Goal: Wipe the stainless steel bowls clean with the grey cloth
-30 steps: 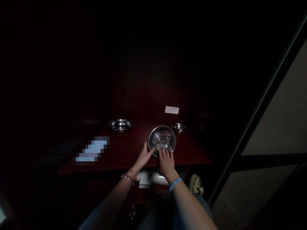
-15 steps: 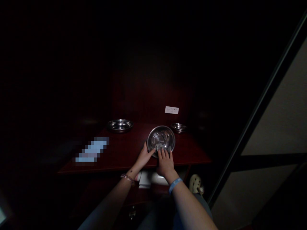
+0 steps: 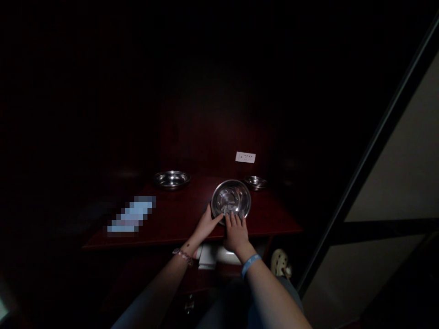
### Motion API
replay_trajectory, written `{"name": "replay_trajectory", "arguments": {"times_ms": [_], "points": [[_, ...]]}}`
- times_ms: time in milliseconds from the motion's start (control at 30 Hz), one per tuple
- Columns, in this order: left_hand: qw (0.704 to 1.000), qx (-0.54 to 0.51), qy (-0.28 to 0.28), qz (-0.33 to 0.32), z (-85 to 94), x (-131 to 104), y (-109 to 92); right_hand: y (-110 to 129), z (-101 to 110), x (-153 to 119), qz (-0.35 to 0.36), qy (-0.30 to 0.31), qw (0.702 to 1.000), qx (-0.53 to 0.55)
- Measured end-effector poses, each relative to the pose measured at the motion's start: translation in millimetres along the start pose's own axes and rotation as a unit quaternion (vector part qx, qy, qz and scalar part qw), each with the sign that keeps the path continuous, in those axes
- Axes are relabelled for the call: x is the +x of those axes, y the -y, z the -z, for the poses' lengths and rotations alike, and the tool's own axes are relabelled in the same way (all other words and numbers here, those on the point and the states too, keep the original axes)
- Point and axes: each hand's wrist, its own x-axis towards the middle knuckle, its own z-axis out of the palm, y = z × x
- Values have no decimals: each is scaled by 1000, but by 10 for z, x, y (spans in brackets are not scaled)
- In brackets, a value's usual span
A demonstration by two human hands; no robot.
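A shiny metal bowl (image 3: 237,192) is tilted toward me above the front part of the dark red desk (image 3: 174,214). My left hand (image 3: 207,223) grips its lower left rim, thumb on the near edge and the other fingers hidden behind it. Over the near rim, my right hand (image 3: 236,232) reaches in with its fingers on a crumpled greyish, see-through piece (image 3: 230,208) inside the bowl. What that piece is made of is too dim to tell.
A wide metal dish (image 3: 172,179) stands at the back left, a smaller metal bowl (image 3: 255,183) at the back right. A pixelated light-blue patch (image 3: 132,215) lies at left. White objects (image 3: 207,257) sit below the desktop; a pale clog (image 3: 279,262) is at lower right.
The crumpled piece has shifted slightly in the bowl under my right fingers. Both hands and the bowl stay almost where they were.
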Motion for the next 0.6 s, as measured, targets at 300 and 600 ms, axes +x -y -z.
{"name": "replay_trajectory", "arguments": {"times_ms": [300,600], "points": [[1000,4,5,-6,12,-21,-52,10,-11,8,9,-6,1000,11],[1000,2,-3,-3,6,-17,-36,-1,-31,21,34,-4,999,25]]}}
